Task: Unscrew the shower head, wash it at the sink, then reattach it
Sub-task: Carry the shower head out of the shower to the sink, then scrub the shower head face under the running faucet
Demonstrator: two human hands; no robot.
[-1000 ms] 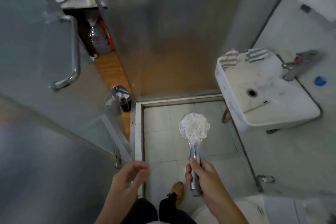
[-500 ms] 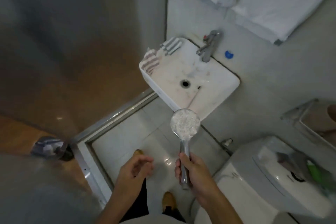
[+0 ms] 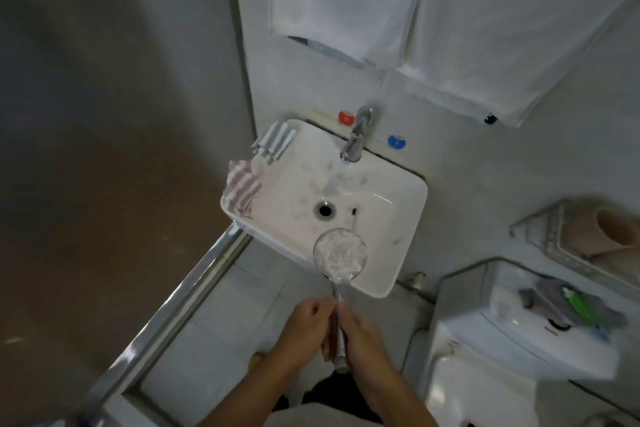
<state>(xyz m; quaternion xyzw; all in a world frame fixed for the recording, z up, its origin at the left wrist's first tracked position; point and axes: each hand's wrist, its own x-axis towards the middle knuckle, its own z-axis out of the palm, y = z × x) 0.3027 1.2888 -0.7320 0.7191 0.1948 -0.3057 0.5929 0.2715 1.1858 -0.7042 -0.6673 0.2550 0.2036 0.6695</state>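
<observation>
The chrome shower head (image 3: 340, 256), loose from any hose, is upright in front of me with its round white-crusted face up, over the near rim of the white sink (image 3: 401, 218). My right hand (image 3: 363, 333) grips its handle from the right. My left hand (image 3: 304, 329) curls round the same handle from the left, fingers touching the metal. The chrome tap (image 3: 356, 135) stands at the sink's back with a red knob (image 3: 346, 117) and a blue knob (image 3: 397, 141) on either side; a pale streak below the spout looks like running water.
Striped cloths (image 3: 258, 166) hang over the sink's left corner. White towels (image 3: 415, 10) hang on the wall above. A toilet cistern (image 3: 519, 322) with a green tube on its lid stands at the right, a wall rack (image 3: 588, 239) above it. A metal threshold (image 3: 180, 302) crosses the floor at the left.
I have turned from the shower door to face the sink and come closer. My left hand, free before, now holds the handle beside my right hand.
</observation>
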